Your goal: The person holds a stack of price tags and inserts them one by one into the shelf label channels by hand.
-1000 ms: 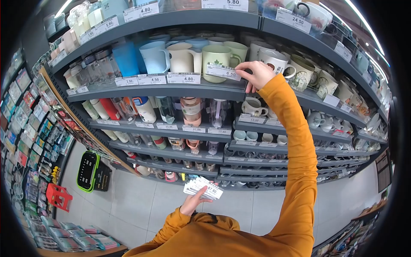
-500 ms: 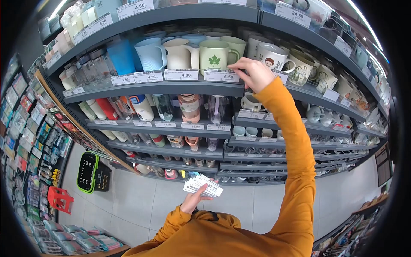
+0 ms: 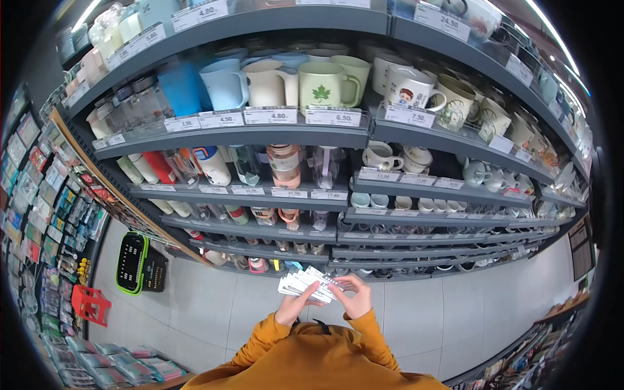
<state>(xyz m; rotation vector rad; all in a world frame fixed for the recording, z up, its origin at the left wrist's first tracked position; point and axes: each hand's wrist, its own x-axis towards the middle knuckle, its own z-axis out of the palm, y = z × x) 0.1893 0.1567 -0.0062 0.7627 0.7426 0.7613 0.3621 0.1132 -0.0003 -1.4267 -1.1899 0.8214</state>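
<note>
A fanned stack of white price tags (image 3: 302, 284) is in front of my body at waist height. My left hand (image 3: 296, 304) is closed around the stack, with the thumb on top. At its right edge, my right hand (image 3: 354, 296) pinches the top tag between thumb and fingers. Above, a green mug with a maple leaf (image 3: 321, 88) stands on the shelf behind a 6.50 price tag (image 3: 333, 117). To its right, a white mug with a cartoon figure (image 3: 408, 91) stands behind a 7.50 price tag (image 3: 409, 116).
Grey shelves (image 3: 260, 138) curve across the view, packed with cups, bottles and teapots. A black and green shopping basket (image 3: 132, 263) and a red stool (image 3: 91, 304) are on the tiled floor at left. Packaged goods (image 3: 117, 361) lie at the lower left.
My right hand has come down from the shelf edge by the 6.50 tag to the stack of price tags. The left hand stays in place, still holding the stack.
</note>
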